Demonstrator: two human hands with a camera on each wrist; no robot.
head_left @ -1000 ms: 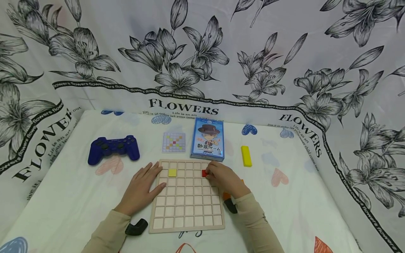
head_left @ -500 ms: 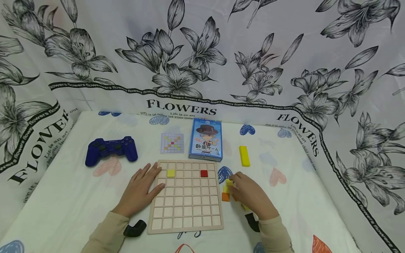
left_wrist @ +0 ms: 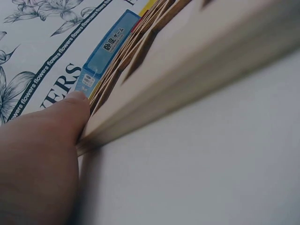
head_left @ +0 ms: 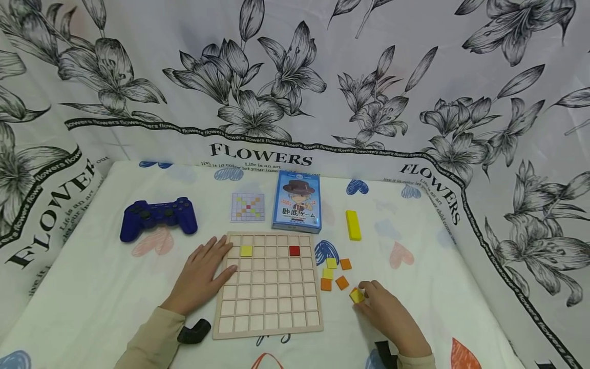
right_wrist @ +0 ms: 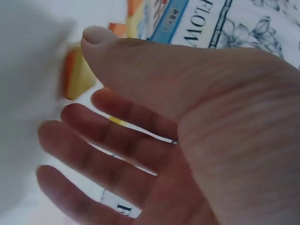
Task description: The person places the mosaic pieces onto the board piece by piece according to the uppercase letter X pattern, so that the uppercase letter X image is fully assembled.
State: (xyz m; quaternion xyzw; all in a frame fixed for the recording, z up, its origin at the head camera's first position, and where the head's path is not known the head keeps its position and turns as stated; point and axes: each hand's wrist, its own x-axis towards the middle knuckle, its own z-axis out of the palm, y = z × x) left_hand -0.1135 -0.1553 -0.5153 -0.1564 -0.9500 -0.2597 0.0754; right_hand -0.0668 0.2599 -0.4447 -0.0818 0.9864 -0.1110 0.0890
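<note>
My left hand rests with spread, straight fingers along the left edge of a wooden grid board; in the left wrist view its thumb lies against the rim. One yellow tile and one red tile sit in cells near the board's top. Right of the board, my right hand is at a yellow tile lying over an orange one. In the right wrist view, its thumb and loosely bent fingers stand apart around these tiles. Several loose yellow and orange tiles lie nearby.
Behind the board lie a card with a coloured grid and a blue game box. A blue game controller is at the left, a yellow block at the right. A white patterned cloth covers the surface.
My right hand has left the red tile in its cell and moved right and nearer, past the loose tiles, to the yellow and orange pair. The left hand stays on the board's edge.
</note>
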